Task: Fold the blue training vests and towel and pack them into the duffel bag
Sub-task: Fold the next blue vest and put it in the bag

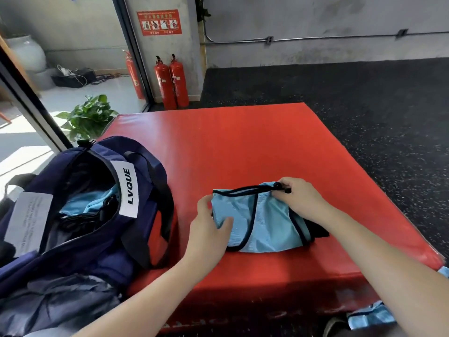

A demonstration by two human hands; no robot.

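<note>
Folded blue vest (pixel 262 220) lies on the red mat (pixel 243 147). Left hand (pixel 209 229) pinches its left edge; right hand (pixel 298 198) grips its top trim. Navy duffel bag (pixel 80 215), unzipped, stands just left, blue fabric inside.

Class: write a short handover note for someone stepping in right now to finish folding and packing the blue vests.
Left hand grips the left edge of the folded blue vest; right hand pinches its top edge. The vest lies on the red mat.
Duffel bag stands open on the left, blue fabric already inside.
Left: pack this vest; more blue fabric lies beside the mat's near right corner. No towel identifiable.
</note>
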